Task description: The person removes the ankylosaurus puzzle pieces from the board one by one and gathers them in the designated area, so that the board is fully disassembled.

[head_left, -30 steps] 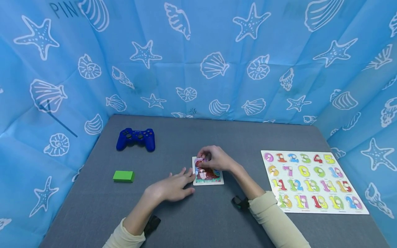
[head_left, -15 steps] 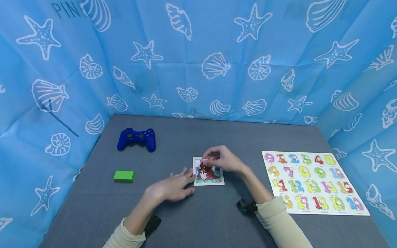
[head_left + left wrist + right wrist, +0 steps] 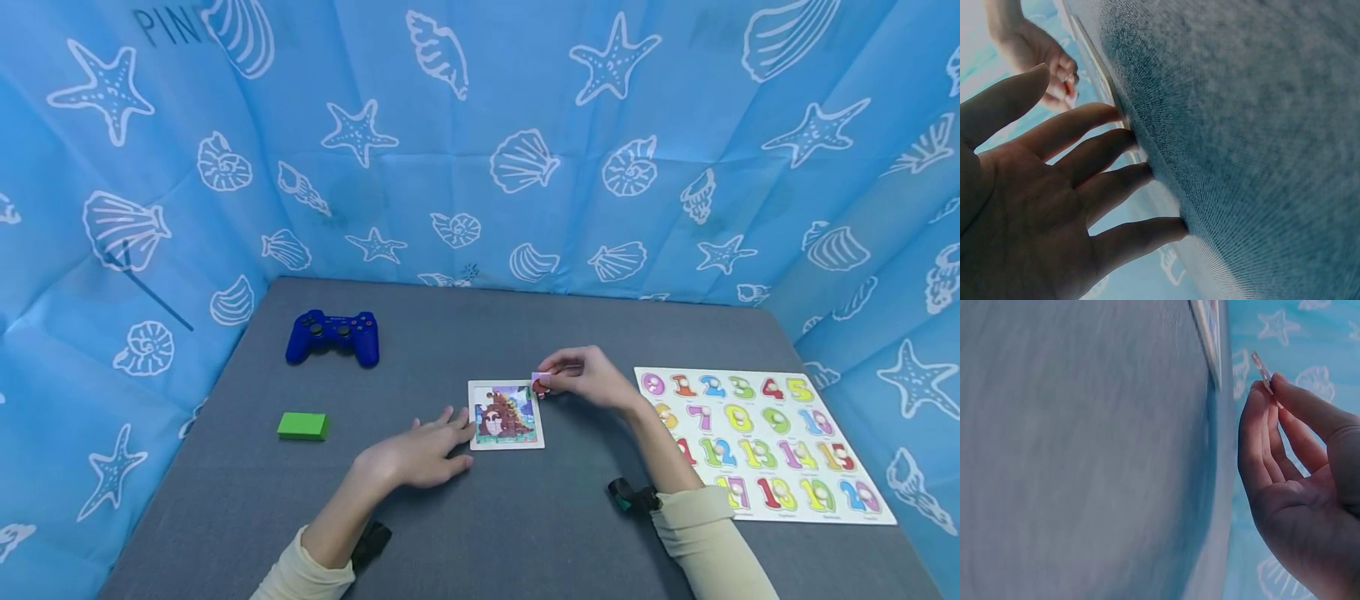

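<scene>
On the grey table (image 3: 480, 517), the small picture puzzle (image 3: 506, 415) lies flat between the hands. The left hand (image 3: 416, 454) rests flat, fingers straight, fingertips touching the puzzle's left edge. The right hand (image 3: 588, 379) pinches a small puzzle piece (image 3: 538, 384) just beside the puzzle's upper right corner.

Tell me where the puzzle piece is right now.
In the head view, the puzzle piece is pinched in the right hand, just right of the small puzzle board's top corner.
</scene>
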Demonstrator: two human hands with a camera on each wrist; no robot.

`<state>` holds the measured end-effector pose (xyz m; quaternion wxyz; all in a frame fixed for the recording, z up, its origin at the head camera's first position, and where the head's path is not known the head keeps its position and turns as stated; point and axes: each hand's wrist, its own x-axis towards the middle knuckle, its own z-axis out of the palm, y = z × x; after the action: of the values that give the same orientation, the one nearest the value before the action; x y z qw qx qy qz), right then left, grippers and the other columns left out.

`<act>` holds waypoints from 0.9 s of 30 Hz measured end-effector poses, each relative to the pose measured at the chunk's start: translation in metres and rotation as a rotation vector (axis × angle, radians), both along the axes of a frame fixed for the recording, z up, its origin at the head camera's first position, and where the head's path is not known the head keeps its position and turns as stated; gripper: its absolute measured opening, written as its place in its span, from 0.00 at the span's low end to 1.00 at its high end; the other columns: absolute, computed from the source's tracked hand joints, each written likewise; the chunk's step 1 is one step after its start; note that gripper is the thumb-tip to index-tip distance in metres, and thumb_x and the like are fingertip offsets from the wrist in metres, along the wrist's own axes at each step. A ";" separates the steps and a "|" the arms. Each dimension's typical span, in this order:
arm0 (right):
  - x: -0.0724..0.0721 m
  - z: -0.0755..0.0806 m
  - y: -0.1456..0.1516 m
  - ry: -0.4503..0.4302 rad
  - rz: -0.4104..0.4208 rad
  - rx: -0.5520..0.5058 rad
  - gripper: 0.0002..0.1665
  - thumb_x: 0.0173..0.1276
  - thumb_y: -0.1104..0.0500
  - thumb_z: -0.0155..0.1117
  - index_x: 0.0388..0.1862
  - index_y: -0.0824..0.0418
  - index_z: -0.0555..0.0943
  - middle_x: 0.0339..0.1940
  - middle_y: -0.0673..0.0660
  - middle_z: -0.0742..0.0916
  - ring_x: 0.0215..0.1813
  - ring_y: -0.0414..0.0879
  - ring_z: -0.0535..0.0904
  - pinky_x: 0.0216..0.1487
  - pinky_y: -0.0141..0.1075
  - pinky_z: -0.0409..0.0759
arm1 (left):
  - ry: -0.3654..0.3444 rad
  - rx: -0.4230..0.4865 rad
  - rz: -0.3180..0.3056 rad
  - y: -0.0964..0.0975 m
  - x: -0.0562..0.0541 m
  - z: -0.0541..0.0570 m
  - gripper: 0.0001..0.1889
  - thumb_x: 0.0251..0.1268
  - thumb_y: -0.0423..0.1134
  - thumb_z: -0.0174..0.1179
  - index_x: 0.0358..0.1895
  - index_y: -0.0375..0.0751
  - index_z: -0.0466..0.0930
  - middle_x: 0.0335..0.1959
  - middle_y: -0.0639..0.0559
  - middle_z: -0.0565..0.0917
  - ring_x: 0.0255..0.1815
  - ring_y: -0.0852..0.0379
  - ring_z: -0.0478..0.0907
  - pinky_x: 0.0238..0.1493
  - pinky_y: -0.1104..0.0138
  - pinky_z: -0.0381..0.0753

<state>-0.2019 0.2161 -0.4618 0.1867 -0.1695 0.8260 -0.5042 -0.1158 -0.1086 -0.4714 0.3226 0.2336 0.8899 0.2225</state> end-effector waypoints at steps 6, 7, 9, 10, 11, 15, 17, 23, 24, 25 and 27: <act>-0.004 -0.008 0.018 0.035 -0.024 0.049 0.14 0.77 0.66 0.70 0.55 0.74 0.87 0.46 0.70 0.92 0.41 0.39 0.89 0.46 0.33 0.91 | -0.012 0.007 0.006 -0.002 -0.003 -0.012 0.35 0.86 0.60 0.52 0.88 0.55 0.59 0.93 0.49 0.50 0.94 0.44 0.41 0.86 0.27 0.49; -0.004 -0.008 0.020 0.040 -0.026 0.054 0.13 0.77 0.66 0.69 0.54 0.75 0.87 0.45 0.70 0.92 0.40 0.39 0.89 0.45 0.32 0.91 | -0.014 0.008 0.008 -0.002 -0.002 -0.011 0.35 0.86 0.60 0.52 0.88 0.55 0.59 0.93 0.49 0.50 0.94 0.44 0.41 0.86 0.28 0.49; -0.005 -0.009 0.021 0.055 -0.020 0.056 0.13 0.77 0.67 0.69 0.54 0.76 0.87 0.44 0.71 0.92 0.39 0.39 0.89 0.44 0.32 0.91 | -0.022 0.007 0.016 -0.001 -0.001 -0.005 0.34 0.86 0.58 0.52 0.88 0.53 0.60 0.93 0.48 0.50 0.94 0.43 0.41 0.86 0.28 0.49; -0.005 -0.010 0.021 0.065 -0.011 0.057 0.13 0.76 0.68 0.69 0.53 0.76 0.87 0.43 0.71 0.92 0.39 0.40 0.89 0.43 0.32 0.91 | -0.020 0.010 0.011 -0.001 0.000 -0.003 0.34 0.87 0.58 0.52 0.88 0.52 0.60 0.92 0.46 0.51 0.94 0.42 0.42 0.85 0.27 0.49; -0.005 -0.010 0.021 0.081 0.001 0.062 0.13 0.76 0.68 0.70 0.53 0.76 0.88 0.43 0.71 0.92 0.39 0.40 0.89 0.42 0.31 0.91 | -0.022 0.007 0.016 0.000 0.001 0.000 0.34 0.87 0.57 0.53 0.87 0.51 0.60 0.92 0.46 0.51 0.94 0.42 0.42 0.86 0.28 0.49; -0.005 -0.010 0.020 0.146 0.017 0.117 0.12 0.75 0.67 0.71 0.52 0.74 0.89 0.42 0.68 0.93 0.37 0.39 0.89 0.40 0.28 0.88 | -0.016 -0.001 0.011 0.001 0.002 0.004 0.34 0.87 0.56 0.53 0.87 0.50 0.60 0.92 0.45 0.51 0.94 0.41 0.43 0.85 0.27 0.50; -0.004 -0.009 0.019 0.178 0.011 0.165 0.11 0.75 0.66 0.71 0.51 0.71 0.90 0.42 0.66 0.94 0.37 0.39 0.89 0.40 0.27 0.86 | -0.025 0.000 0.015 0.001 0.001 0.003 0.35 0.87 0.57 0.53 0.88 0.52 0.59 0.93 0.46 0.50 0.94 0.42 0.41 0.86 0.28 0.48; -0.004 -0.008 0.015 0.194 -0.045 0.250 0.10 0.75 0.62 0.73 0.51 0.66 0.92 0.44 0.62 0.95 0.38 0.40 0.87 0.40 0.27 0.82 | -0.034 0.000 0.024 0.002 0.006 0.019 0.34 0.87 0.54 0.53 0.87 0.49 0.61 0.92 0.46 0.51 0.94 0.42 0.42 0.87 0.29 0.49; -0.004 -0.008 0.015 0.192 -0.047 0.246 0.11 0.75 0.62 0.73 0.51 0.67 0.92 0.44 0.63 0.95 0.38 0.40 0.88 0.39 0.27 0.83 | -0.037 -0.002 0.029 0.003 0.008 0.024 0.33 0.87 0.53 0.53 0.87 0.48 0.61 0.92 0.45 0.52 0.94 0.43 0.43 0.87 0.30 0.49; -0.004 -0.008 0.014 0.186 -0.052 0.240 0.11 0.75 0.62 0.73 0.51 0.67 0.92 0.44 0.63 0.95 0.38 0.40 0.88 0.39 0.27 0.83 | -0.042 -0.002 0.034 0.004 0.010 0.031 0.33 0.87 0.52 0.54 0.87 0.47 0.62 0.92 0.45 0.52 0.94 0.43 0.43 0.88 0.31 0.50; -0.003 -0.008 0.015 0.177 -0.057 0.227 0.11 0.75 0.62 0.73 0.51 0.67 0.92 0.44 0.64 0.95 0.37 0.40 0.88 0.38 0.27 0.83 | -0.042 -0.005 0.037 0.005 0.013 0.036 0.33 0.88 0.52 0.53 0.87 0.46 0.62 0.92 0.46 0.53 0.94 0.44 0.43 0.88 0.32 0.49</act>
<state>-0.2053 0.2309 -0.4703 0.1170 -0.1676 0.8954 -0.3955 -0.1033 -0.1034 -0.4354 0.3378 0.2113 0.8876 0.2311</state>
